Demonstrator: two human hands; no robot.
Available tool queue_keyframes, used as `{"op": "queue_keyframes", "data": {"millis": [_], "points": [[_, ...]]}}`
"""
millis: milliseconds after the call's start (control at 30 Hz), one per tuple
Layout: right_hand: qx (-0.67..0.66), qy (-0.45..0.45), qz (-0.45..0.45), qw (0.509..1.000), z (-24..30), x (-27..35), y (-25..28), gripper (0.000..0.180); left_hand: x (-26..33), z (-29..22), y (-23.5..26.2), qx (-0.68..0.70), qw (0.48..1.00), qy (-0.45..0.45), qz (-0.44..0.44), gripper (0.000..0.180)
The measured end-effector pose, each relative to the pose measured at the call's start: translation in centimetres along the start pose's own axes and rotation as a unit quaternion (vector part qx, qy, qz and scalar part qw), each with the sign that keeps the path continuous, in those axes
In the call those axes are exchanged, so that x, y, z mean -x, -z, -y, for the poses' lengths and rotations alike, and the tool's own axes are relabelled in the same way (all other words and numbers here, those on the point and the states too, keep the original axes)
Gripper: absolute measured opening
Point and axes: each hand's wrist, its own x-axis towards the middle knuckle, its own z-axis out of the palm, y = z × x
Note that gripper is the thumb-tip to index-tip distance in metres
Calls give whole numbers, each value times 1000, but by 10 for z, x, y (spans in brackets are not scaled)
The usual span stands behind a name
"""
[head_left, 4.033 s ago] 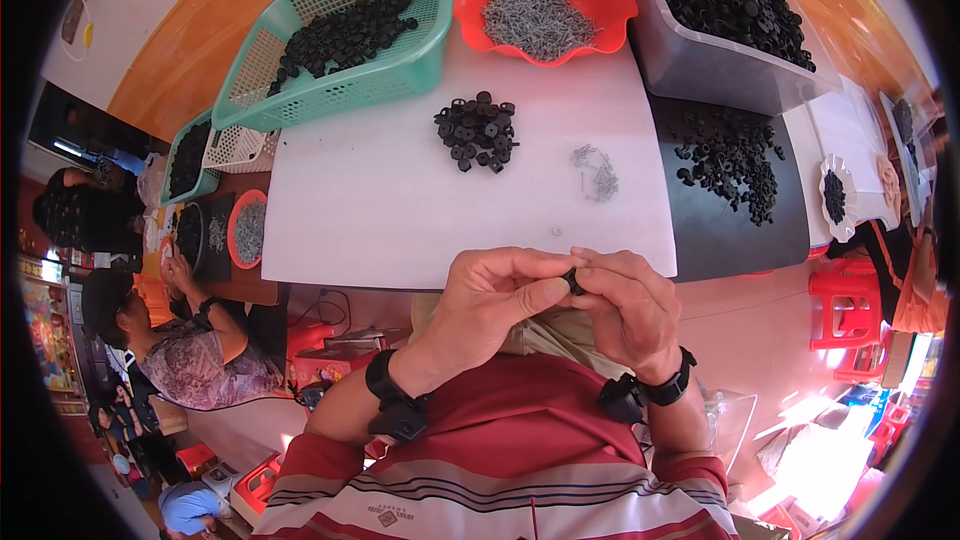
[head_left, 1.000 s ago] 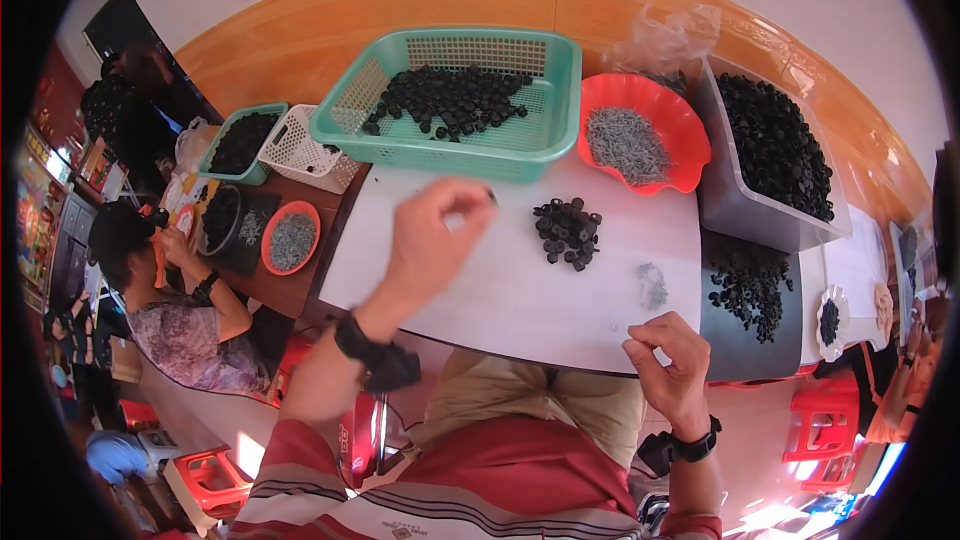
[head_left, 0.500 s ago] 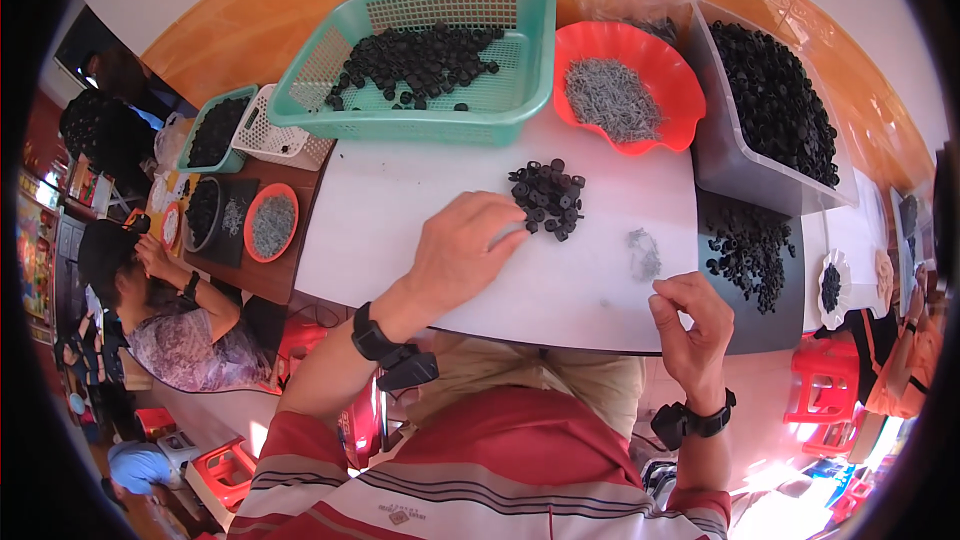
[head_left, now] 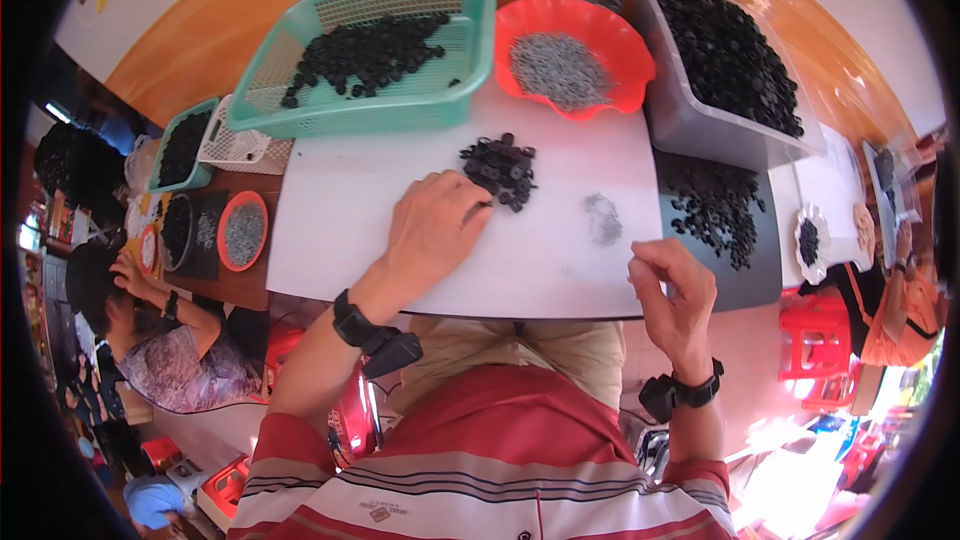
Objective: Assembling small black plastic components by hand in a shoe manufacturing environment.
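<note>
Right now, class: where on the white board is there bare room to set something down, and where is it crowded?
Bare: the white board left of the left hand, below the teal basket. Crowded: the black ring pile, grey pile and red bowl.

Left hand [head_left: 432,230] flat, right hand [head_left: 672,292] pinched

Wearer: red shirt [head_left: 480,460] w/ white-and-dark stripes below wristbands; black strap devices on left wrist [head_left: 372,332] & right wrist [head_left: 682,395].
</note>
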Motion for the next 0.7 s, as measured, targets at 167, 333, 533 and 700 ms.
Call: {"op": "queue_keyframes", "data": {"millis": [167, 333, 533, 700], "points": [[60, 17, -9, 998, -14, -7, 15, 17, 1, -4, 1, 12, 1000, -4, 23, 14], [143, 13, 63, 988, -30, -13, 20, 17, 8, -11, 0, 10, 1000, -3, 21, 15], [184, 107, 84, 973, -20, -22, 9, 16, 24, -16, -3, 26, 997, -68, 11, 14], [244, 129, 112, 955, -13, -43, -9, 13, 28, -22, -4, 41, 998, -57, 0, 13]]}}
